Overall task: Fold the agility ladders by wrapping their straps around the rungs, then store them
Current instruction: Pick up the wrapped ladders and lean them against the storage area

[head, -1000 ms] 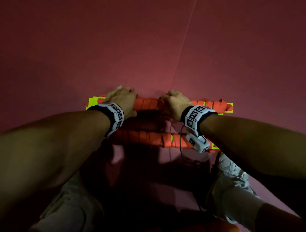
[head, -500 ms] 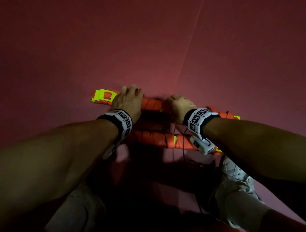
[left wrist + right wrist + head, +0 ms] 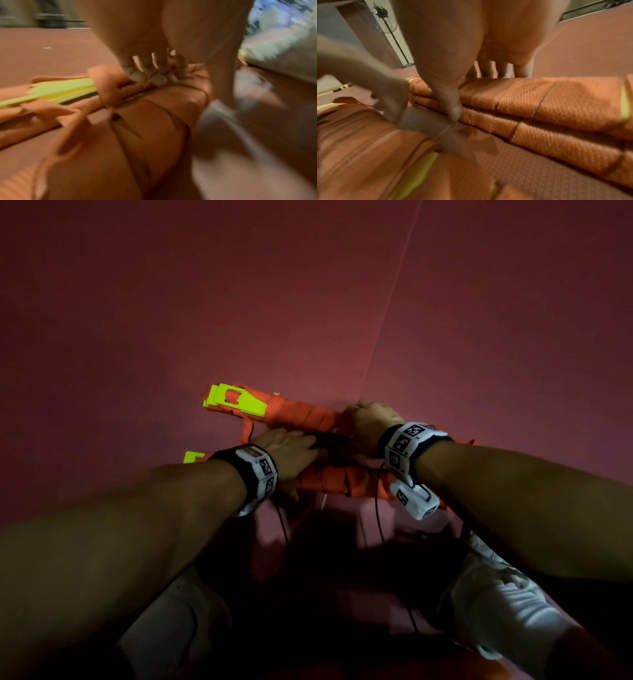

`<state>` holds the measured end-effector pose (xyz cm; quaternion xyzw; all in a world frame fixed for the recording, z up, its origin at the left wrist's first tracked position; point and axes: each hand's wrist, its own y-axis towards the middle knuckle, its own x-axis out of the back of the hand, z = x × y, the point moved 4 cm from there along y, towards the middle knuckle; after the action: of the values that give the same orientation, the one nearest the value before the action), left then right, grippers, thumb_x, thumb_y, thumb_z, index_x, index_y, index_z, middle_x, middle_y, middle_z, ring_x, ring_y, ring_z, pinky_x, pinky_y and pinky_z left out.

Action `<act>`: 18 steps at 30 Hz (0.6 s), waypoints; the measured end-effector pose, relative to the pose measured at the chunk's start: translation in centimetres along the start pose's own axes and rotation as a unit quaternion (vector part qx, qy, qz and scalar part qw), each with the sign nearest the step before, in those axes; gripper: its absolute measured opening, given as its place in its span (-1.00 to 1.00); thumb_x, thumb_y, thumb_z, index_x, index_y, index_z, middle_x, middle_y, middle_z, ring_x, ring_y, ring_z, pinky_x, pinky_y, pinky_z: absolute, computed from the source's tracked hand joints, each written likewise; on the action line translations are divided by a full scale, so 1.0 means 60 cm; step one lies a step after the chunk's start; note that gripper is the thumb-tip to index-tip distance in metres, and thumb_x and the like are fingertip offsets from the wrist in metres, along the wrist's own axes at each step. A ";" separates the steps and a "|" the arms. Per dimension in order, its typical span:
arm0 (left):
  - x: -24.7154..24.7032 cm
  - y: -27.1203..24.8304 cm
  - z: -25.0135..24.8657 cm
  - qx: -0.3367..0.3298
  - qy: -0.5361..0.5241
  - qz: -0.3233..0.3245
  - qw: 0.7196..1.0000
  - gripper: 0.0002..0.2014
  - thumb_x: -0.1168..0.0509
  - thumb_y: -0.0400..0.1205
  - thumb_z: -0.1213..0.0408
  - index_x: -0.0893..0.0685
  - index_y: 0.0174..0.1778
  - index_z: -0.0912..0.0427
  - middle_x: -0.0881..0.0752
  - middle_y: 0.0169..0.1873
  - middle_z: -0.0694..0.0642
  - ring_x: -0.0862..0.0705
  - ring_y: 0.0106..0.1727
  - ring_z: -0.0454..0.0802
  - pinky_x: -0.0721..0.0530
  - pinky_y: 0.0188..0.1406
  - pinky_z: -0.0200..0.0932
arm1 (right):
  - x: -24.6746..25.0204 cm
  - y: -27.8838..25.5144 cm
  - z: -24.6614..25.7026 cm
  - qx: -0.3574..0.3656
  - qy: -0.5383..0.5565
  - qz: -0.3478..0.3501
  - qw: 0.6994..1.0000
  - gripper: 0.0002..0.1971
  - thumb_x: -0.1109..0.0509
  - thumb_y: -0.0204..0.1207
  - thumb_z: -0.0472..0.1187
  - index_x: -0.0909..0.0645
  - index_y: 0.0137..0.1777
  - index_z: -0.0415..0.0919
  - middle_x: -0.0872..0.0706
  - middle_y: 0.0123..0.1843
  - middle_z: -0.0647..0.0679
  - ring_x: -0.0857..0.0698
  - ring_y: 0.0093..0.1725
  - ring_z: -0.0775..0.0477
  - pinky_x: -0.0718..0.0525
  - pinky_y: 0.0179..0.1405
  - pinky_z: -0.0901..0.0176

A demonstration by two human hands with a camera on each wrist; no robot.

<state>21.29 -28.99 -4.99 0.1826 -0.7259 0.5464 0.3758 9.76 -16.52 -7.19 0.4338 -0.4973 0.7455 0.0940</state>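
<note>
Two ladder bundles, yellow-green rungs wrapped in orange straps, lie on the red floor [image 3: 308, 302]. The far bundle [image 3: 294, 414] is tilted, its bare rung ends [image 3: 233, 402] up at the left. My right hand [image 3: 370, 422] grips its middle; in the right wrist view the thumb [image 3: 452, 108] presses its near side and the fingers [image 3: 496, 70] go over the far side. My left hand [image 3: 291, 450] lies on the near bundle [image 3: 335, 481]. In the blurred left wrist view its fingertips [image 3: 150, 75] curl down into the orange straps [image 3: 154, 115].
My two white shoes [image 3: 496, 594] [image 3: 178, 628] stand just behind the bundles. Thin black cables [image 3: 378, 508] hang from the wrist bands. A seam [image 3: 394, 302] runs across the floor mat. A standing fan [image 3: 385, 17] is far off by a wall.
My left hand left the far bundle and came down onto the near one. The far bundle's left end rose and swung away while the right hand kept its grip.
</note>
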 end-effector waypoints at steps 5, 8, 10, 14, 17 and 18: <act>-0.007 -0.001 -0.017 0.022 0.027 0.001 0.999 -0.21 -0.50 0.53 0.02 -0.30 0.67 -0.05 -0.38 0.56 0.03 -0.45 0.51 0.13 -0.47 0.42 0.06 | -0.011 -0.013 0.002 0.006 0.005 0.002 1.000 -0.38 -0.48 0.54 0.10 -0.46 0.48 -0.21 -0.56 0.43 -0.22 -0.59 0.40 -0.34 -0.60 0.30 -0.08; 0.005 -0.003 -0.017 0.044 0.018 -0.020 0.999 -0.43 -0.28 0.71 0.11 -0.32 0.67 -0.05 -0.40 0.56 0.02 -0.56 0.43 0.20 -0.57 0.27 0.05 | -0.011 -0.015 0.007 0.006 0.012 -0.005 1.000 -0.34 -0.49 0.53 0.13 -0.46 0.50 -0.22 -0.58 0.42 -0.23 -0.61 0.39 -0.34 -0.61 0.29 -0.06; 0.016 -0.005 -0.007 0.070 0.017 -0.038 0.997 -0.57 -0.02 0.83 0.15 -0.35 0.65 -0.11 -0.41 0.54 0.02 -0.68 0.28 0.29 -0.58 0.00 0.04 | -0.011 -0.017 0.011 0.003 0.015 -0.002 1.000 -0.28 -0.48 0.49 0.25 -0.46 0.51 -0.19 -0.59 0.41 -0.21 -0.63 0.36 -0.35 -0.63 0.27 -0.08; 0.020 -0.009 0.015 0.080 0.006 -0.049 0.996 -0.59 0.04 0.84 0.17 -0.35 0.62 -0.18 -0.39 0.48 0.05 -0.75 0.09 0.33 -0.51 -0.20 0.03 | -0.011 -0.020 0.020 -0.020 0.024 -0.008 0.999 -0.26 -0.43 0.47 0.33 -0.48 0.51 -0.14 -0.61 0.38 -0.20 -0.65 0.32 -0.37 -0.67 0.20 -0.11; 0.016 -0.008 0.034 0.076 0.005 -0.058 0.995 -0.58 0.02 0.83 0.18 -0.34 0.61 -0.21 -0.36 0.47 0.06 -0.75 0.01 0.31 -0.48 -0.29 0.02 | -0.009 -0.016 0.025 -0.041 0.052 -0.013 0.998 -0.37 -0.44 0.53 0.18 -0.45 0.52 -0.08 -0.62 0.37 -0.20 -0.65 0.32 -0.37 -0.68 0.18 -0.12; 0.016 -0.007 0.039 0.075 0.005 -0.062 0.995 -0.59 0.00 0.83 0.17 -0.35 0.60 -0.22 -0.36 0.46 0.05 -0.75 -0.01 0.30 -0.48 -0.31 0.01 | -0.009 -0.014 0.026 -0.048 0.067 -0.015 0.997 -0.37 -0.41 0.53 0.21 -0.46 0.52 -0.07 -0.63 0.36 -0.21 -0.66 0.31 -0.37 -0.68 0.18 -0.11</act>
<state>20.16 -31.19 -4.29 0.2529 -0.6680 0.5759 0.3977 11.42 -17.22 -6.79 0.3855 -0.5182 0.7468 0.1588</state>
